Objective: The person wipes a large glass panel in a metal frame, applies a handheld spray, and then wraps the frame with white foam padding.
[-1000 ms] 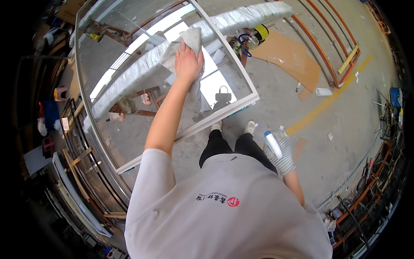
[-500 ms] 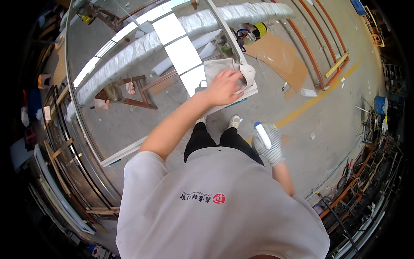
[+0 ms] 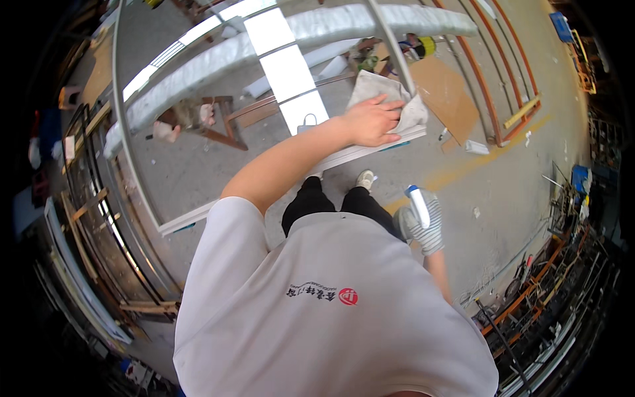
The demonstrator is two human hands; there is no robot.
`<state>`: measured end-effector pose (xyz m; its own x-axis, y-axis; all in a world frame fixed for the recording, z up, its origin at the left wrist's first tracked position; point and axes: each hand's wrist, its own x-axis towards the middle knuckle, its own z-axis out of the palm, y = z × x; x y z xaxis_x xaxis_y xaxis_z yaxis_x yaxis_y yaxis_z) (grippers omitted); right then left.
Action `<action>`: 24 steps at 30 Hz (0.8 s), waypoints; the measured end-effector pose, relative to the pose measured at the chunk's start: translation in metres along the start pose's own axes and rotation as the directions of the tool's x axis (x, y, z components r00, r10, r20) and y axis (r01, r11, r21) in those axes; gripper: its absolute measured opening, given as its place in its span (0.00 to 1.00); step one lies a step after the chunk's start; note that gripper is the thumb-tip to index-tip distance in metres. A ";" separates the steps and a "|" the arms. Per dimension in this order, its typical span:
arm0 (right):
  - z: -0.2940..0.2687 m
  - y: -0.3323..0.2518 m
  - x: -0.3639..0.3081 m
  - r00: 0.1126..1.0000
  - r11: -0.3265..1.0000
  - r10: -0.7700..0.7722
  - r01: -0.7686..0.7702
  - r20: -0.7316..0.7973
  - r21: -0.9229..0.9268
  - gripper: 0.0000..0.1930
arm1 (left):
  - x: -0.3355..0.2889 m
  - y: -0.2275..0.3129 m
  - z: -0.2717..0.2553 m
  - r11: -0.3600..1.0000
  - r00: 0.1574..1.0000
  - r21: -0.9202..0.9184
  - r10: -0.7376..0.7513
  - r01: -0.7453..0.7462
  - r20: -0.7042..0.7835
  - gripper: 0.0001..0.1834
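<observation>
My bare left hand [image 3: 372,123] lies flat on a pale grey cloth [image 3: 372,86], its fingers stretched out. Under it, the cloth rests on a large glass pane [image 3: 271,159], at the near right corner of the pane's light metal frame [image 3: 395,49]. Part of the cloth laps over the frame's right edge. Low at my right side, my right hand [image 3: 430,231] wears a grey-and-white striped glove. It is closed around a white, blue-tipped thing [image 3: 418,206], which looks like the head of a spray bottle. The glove hides the lower part of it.
Beyond the glass is a long bundle wrapped in clear plastic [image 3: 331,24]. A brown cardboard sheet [image 3: 446,92] lies on the floor to the right, near reddish metal bars [image 3: 479,83]. Racks of long profiles [image 3: 99,258] stand at left; metal stock [image 3: 549,298] crowds the right side.
My left hand has slid the cloth rightward to the frame's corner, and its fingers are more stretched out. My view has shifted slightly. The right hand still holds the white, blue-tipped thing.
</observation>
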<state>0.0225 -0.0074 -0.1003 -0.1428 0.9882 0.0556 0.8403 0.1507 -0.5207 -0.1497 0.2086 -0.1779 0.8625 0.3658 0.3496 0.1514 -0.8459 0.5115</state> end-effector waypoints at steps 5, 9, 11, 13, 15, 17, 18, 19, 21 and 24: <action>0.008 -0.015 0.015 0.998 0.992 0.051 -0.054 0.026 0.113 0.13 | -0.103 0.022 -0.074 0.988 0.944 -0.034 -0.136 0.153 0.300 0.24; 0.012 -0.022 0.036 0.989 0.991 -0.133 0.132 0.066 0.015 0.11 | -0.236 0.060 -0.148 0.902 0.816 0.004 -0.391 0.431 0.427 0.19; 0.015 -0.022 0.042 0.985 0.988 -0.153 0.152 0.077 0.029 0.10 | -0.288 0.080 -0.186 0.841 0.634 0.195 -0.514 0.504 0.578 0.19; 0.015 -0.019 0.049 0.980 0.984 -0.169 0.162 0.102 0.078 0.11 | -0.343 0.087 -0.195 0.851 0.699 0.241 -0.522 0.466 0.489 0.20; 0.019 -0.009 0.047 0.982 0.981 -0.165 0.154 0.090 0.122 0.12 | -0.355 0.097 -0.195 0.856 0.716 0.260 -0.516 0.446 0.470 0.21; 0.020 -0.004 0.045 0.989 0.978 -0.112 0.093 0.096 0.185 0.12 | -0.340 0.091 -0.195 0.860 0.692 0.247 -0.507 0.447 0.515 0.23; 0.020 0.007 0.041 0.982 0.983 -0.123 0.100 0.143 0.157 0.13 | -0.327 0.085 -0.193 0.884 0.691 0.262 -0.467 0.387 0.552 0.23; 0.020 0.011 0.040 0.984 0.982 -0.118 0.096 0.130 0.162 0.14 | -0.307 0.080 -0.193 0.897 0.668 0.251 -0.438 0.363 0.601 0.24; 0.024 0.018 0.036 0.988 0.978 -0.110 0.087 0.112 0.192 0.15 | -0.289 0.054 -0.171 0.959 0.761 0.207 -0.279 0.193 0.586 0.28; 0.023 0.035 0.035 0.981 0.970 -0.132 0.098 0.143 0.224 0.18 | -0.226 0.027 -0.143 0.989 0.844 0.139 -0.107 0.039 0.526 0.29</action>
<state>0.0350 0.0315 -0.1357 -0.3262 0.9453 0.0014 0.6838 0.2370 -0.6901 -0.4093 0.1584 -0.1307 0.9655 0.1950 -0.1724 0.2504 -0.8770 0.4101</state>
